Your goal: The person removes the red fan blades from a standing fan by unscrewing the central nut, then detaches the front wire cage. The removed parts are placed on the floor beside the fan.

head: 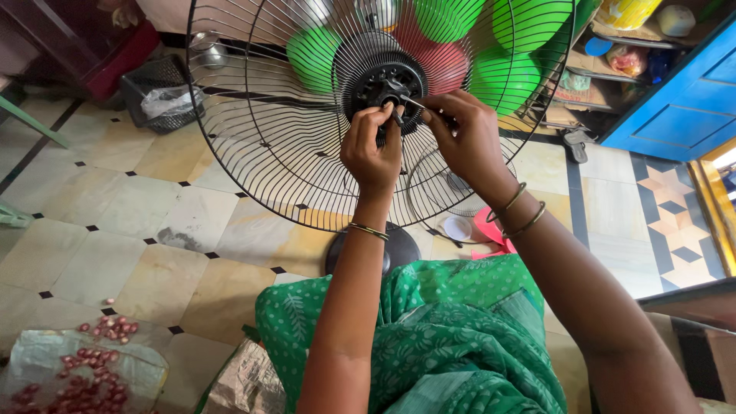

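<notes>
With the left hand (373, 149) pinching a small dark fastener at the black round plastic hub (386, 86) of the black wire fan guard (261, 115), and the right hand (465, 136) beside it gripping a thin metal tool (412, 100) (tip at the hub), a slip could likely drop the fastener through the wires.

Both forearms are bare, with no sleeves in view. The left hand (372, 149) has a thin gold-and-green bangle (369, 230) at the wrist; the right hand (466, 138) has two bangles (517, 211), perhaps of the same kind. A green leaf-patterned garment (452, 337) covers the lap.
</notes>
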